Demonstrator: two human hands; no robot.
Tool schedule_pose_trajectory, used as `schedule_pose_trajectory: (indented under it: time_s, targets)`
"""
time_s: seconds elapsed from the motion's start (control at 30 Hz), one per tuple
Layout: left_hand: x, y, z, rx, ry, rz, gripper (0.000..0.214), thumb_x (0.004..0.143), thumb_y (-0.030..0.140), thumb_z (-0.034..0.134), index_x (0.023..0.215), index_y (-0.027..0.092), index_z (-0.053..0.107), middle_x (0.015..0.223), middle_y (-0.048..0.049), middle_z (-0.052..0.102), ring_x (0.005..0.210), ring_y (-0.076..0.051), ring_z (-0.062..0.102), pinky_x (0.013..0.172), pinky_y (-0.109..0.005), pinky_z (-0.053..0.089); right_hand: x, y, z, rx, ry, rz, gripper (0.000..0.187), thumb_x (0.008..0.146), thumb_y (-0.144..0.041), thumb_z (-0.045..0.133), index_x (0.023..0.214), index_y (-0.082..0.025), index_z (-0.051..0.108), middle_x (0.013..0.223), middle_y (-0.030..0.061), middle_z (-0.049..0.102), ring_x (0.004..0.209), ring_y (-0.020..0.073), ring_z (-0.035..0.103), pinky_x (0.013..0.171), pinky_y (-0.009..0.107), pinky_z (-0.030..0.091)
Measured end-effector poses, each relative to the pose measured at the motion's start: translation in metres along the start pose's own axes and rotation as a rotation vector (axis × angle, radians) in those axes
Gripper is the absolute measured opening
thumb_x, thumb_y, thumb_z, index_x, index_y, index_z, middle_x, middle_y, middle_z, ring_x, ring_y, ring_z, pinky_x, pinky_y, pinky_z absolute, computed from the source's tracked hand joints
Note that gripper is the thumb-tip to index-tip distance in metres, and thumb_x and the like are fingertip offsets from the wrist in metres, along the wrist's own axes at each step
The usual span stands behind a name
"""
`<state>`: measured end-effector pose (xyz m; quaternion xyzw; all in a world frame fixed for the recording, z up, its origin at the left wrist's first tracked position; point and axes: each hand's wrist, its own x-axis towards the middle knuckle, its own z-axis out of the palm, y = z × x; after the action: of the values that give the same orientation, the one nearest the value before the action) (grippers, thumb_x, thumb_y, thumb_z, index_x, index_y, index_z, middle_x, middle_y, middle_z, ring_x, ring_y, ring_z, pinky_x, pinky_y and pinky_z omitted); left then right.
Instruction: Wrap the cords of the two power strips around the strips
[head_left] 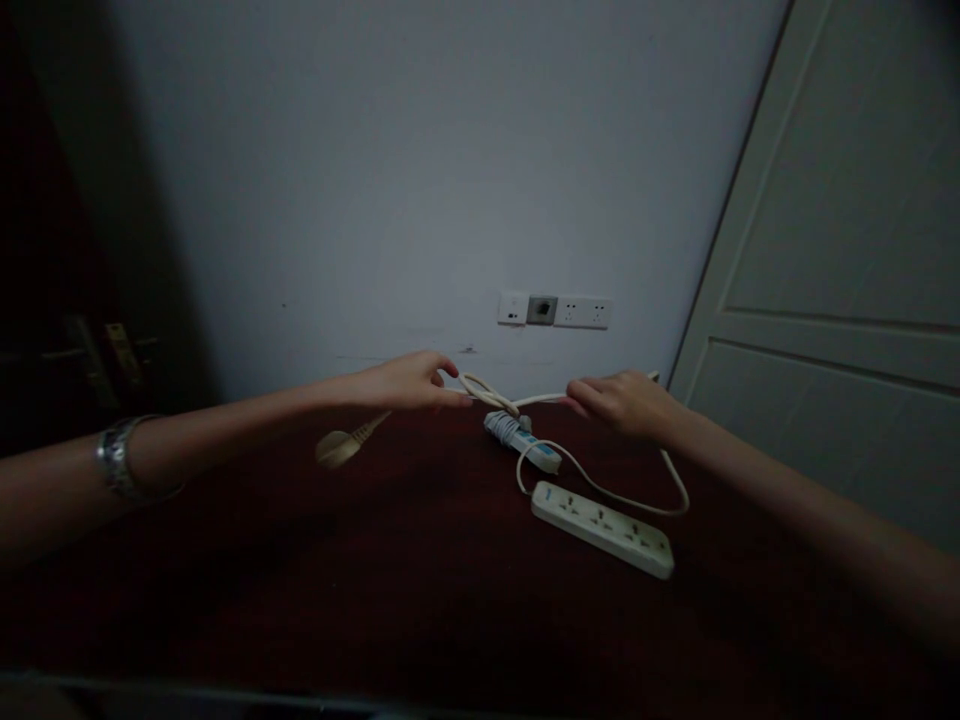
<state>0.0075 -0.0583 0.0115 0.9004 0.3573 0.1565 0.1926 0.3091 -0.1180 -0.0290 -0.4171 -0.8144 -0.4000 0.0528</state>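
Note:
A white power cord [546, 399] stretches between my two hands above the dark red table, with a loose loop or knot in its middle. My left hand [415, 384] holds the cord near its plug end, thumb and index finger apart beside the loop. The round plug [337, 449] sticks out below that hand to the left. Closed around the cord on the other side is my right hand [624, 402]. From there the cord curves down to a white power strip [602, 528] lying face up. Behind the loop lies a second power strip [537, 452] with its cord wound around one end.
The dark red table [360, 590] reaches back to a pale wall [375, 200]. Wall sockets [583, 312] sit low on the wall behind my hands. A pale panelled door [832, 380] stands at right, and a dark door with a handle [120, 350] at left.

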Motion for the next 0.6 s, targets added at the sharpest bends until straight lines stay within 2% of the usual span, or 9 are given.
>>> schedule_pose_trajectory:
  time_s: [0.1,0.23,0.43,0.5,0.6]
  targets:
    - [0.001,-0.002,0.004,-0.066,-0.069,0.008,0.053,0.071,0.054,0.060,0.106,0.014,0.062,0.078,-0.0054,0.065,0.065,-0.014,0.052,0.055,-0.023,0.032,-0.002,0.002,0.008,0.025,0.009,-0.015,0.037,0.095,-0.029,0.025,0.079,-0.015,0.056,0.063,0.0058,0.061,0.046,0.0108,0.043,0.050,0.028,0.013]
    - [0.002,-0.007,0.016,-0.198,-0.185,0.005,0.044,0.074,0.056,0.057,0.087,0.015,0.066,0.059,-0.0001,0.054,0.052,-0.010,0.042,0.049,-0.023,0.026,-0.006,0.004,0.017,0.065,0.012,-0.013,0.032,0.094,-0.026,0.028,0.080,-0.016,0.055,0.065,0.0055,0.061,0.048,0.0108,0.043,0.050,0.028,0.014]
    - [0.002,-0.010,0.029,-0.512,-0.351,-0.146,0.036,0.073,0.051,0.063,0.074,0.014,0.063,0.060,-0.0005,0.053,0.049,-0.007,0.035,0.047,-0.022,0.023,-0.007,0.006,0.025,0.048,-0.047,-0.024,0.029,0.092,-0.023,0.029,0.082,-0.015,0.056,0.067,0.0062,0.061,0.048,0.0106,0.042,0.051,0.029,0.013]
    - [0.002,-0.008,0.030,-0.517,-0.378,-0.179,0.035,0.075,0.048,0.061,0.072,0.014,0.064,0.057,0.0004,0.050,0.048,-0.007,0.032,0.046,-0.022,0.021,-0.007,0.006,0.028,0.039,-0.064,-0.033,0.028,0.092,-0.022,0.030,0.083,-0.015,0.056,0.067,0.0066,0.062,0.049,0.0106,0.043,0.051,0.029,0.013]
    - [0.003,-0.002,0.034,-0.492,-0.341,-0.134,0.036,0.079,0.047,0.056,0.066,0.014,0.063,0.049,0.0020,0.042,0.046,-0.008,0.029,0.047,-0.024,0.019,-0.006,0.010,0.033,0.033,-0.078,-0.025,0.028,0.092,-0.021,0.029,0.085,-0.015,0.055,0.069,0.0075,0.063,0.050,0.0120,0.046,0.051,0.028,0.014]
